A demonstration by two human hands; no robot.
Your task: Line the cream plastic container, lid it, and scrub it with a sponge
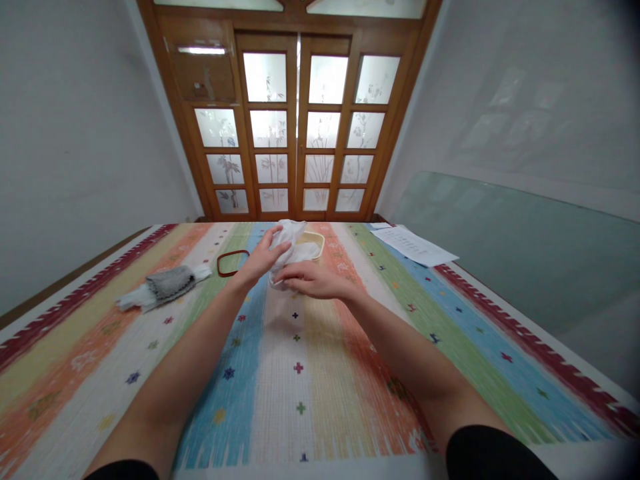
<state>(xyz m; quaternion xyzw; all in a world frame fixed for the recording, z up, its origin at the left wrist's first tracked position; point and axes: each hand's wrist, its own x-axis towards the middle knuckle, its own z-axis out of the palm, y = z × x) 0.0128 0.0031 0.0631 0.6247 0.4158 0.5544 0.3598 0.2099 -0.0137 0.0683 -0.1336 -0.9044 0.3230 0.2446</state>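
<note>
at the far edge of the table [281,373], a white cloth [291,232] partly hides a cream container [321,244]; the left hand [263,259] pinches the cloth, while the right hand's [315,279] grip, fingertips obscured, i cannot tell.

Soft daylight comes from the far end, through frosted glass panes [327,79] in wooden doors [299,133]; the upper panes glare nearly pure white. A bright streak [201,51] shines at upper left. The left wall [65,133] and right wall [525,40] look grey and dim, with pale, window-like reflections on the right one. Faint, soft-edged shadow falls on the striped tablecloth [283,387] below the left hand [261,259] and right hand [314,280]. The white material [286,243] between them shows little detail. Print on the paper [415,246] is illegible. Wide-angle distortion stretches the forearms [187,360]; the right-hand corners darken and blur.
</note>
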